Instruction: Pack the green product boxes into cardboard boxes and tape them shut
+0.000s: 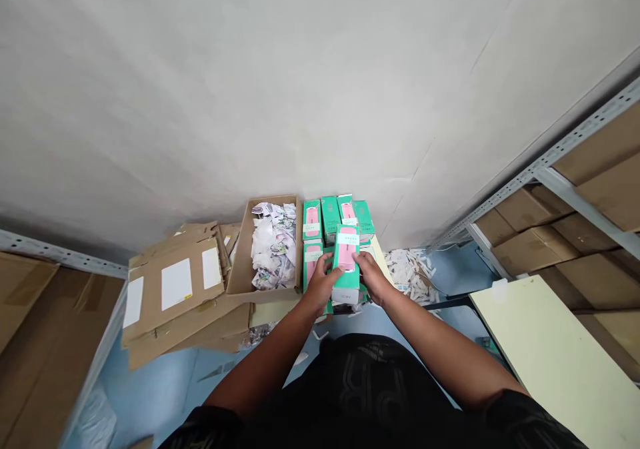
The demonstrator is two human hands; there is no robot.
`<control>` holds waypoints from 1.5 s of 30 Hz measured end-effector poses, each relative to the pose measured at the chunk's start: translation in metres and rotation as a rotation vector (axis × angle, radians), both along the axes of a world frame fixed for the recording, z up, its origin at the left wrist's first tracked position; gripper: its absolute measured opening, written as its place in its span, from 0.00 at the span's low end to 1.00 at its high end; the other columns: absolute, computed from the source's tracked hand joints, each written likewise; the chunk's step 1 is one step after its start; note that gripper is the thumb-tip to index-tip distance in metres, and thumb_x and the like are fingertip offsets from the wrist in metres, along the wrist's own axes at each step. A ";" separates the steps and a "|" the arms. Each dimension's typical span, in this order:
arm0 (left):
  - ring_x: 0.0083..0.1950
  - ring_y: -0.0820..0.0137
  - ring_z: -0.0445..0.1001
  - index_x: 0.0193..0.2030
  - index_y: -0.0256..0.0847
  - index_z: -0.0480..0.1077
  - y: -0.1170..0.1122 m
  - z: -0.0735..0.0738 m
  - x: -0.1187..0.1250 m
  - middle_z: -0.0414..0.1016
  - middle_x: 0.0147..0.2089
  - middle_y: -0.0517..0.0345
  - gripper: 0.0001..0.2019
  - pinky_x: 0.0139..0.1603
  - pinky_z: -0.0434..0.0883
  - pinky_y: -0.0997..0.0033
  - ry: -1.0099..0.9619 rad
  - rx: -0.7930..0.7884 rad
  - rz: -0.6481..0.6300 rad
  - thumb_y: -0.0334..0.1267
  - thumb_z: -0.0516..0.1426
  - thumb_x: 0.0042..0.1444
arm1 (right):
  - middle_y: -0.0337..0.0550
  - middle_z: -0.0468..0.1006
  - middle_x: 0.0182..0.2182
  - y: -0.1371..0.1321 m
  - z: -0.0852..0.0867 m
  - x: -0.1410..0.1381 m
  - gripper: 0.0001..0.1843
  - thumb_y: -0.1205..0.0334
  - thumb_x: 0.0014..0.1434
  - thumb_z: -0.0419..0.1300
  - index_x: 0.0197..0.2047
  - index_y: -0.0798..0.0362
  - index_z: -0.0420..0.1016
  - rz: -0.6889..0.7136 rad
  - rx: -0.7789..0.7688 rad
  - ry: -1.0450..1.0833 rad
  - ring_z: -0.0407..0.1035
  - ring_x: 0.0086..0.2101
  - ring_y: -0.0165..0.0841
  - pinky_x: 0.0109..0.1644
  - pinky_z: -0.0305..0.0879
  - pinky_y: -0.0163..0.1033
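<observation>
Both my hands grip one green box with a pink picture on its face [346,262], held upright over a small table. My left hand [320,284] wraps its left side, fingers closed round it. My right hand [373,277] clasps the right side. Behind it stand several more green boxes [330,217] in rows against the white wall. The box hides part of my fingers.
An open cardboard box [239,262] full of torn paper scraps sits to the left. Flattened cartons with white labels [175,289] lie further left. White scraps [407,269] litter the blue floor at right. A pale tabletop [550,356] and metal shelving with cartons [560,229] stand at right.
</observation>
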State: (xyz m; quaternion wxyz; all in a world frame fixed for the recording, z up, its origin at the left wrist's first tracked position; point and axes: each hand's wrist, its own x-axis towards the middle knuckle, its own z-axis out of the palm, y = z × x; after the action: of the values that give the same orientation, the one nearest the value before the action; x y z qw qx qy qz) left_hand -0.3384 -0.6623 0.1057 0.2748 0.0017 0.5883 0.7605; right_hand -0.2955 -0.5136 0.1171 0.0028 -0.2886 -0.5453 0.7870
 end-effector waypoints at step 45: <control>0.54 0.58 0.75 0.61 0.45 0.65 0.587 -0.072 0.251 0.74 0.54 0.52 0.38 0.57 0.71 0.59 0.424 -0.293 -1.170 0.37 0.71 0.41 | 0.53 0.63 0.68 0.385 -0.122 0.396 0.45 0.58 0.55 0.67 0.73 0.45 0.57 -0.761 0.954 -0.614 0.59 0.67 0.50 0.71 0.59 0.57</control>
State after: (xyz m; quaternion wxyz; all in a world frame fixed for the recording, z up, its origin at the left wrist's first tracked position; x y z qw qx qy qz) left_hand -0.0878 -0.0756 0.0336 0.5196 0.4354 0.6296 0.3796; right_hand 0.1003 -0.1287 -0.0050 0.2512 -0.6377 -0.6691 0.2873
